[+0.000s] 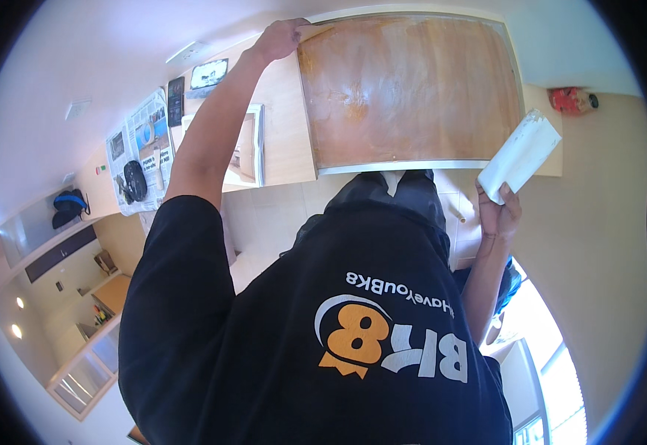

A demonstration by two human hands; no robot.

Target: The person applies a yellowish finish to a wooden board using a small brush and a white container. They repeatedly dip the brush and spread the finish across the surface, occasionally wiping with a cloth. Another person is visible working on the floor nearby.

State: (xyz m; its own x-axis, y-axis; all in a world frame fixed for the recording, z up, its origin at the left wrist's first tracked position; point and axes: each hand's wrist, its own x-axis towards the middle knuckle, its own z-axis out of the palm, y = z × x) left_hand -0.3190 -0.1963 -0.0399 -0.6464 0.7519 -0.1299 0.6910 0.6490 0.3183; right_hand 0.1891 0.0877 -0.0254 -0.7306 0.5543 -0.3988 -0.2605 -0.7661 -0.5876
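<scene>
A large brown wooden panel (412, 89), streaked with a shiny wet-looking film, lies in front of me within a pale frame. At its far left corner my left hand (280, 41) is closed on a flat tan wedge-shaped piece (316, 31), whose edge lies against the panel. My right hand (500, 213) grips the lower end of a long white rectangular piece (522, 156), tilted up beside the panel's right edge. The white piece has a smudged, greyish far end, and I cannot make out its exact kind.
Left of the panel, newspaper (139, 141) lies under a dark rounded object (136, 180). Nearby are a black phone (176, 101) and a small bright screen (209, 73). A red jar (572, 100) stands on the right. Light tiled floor (264, 215) shows below the counter.
</scene>
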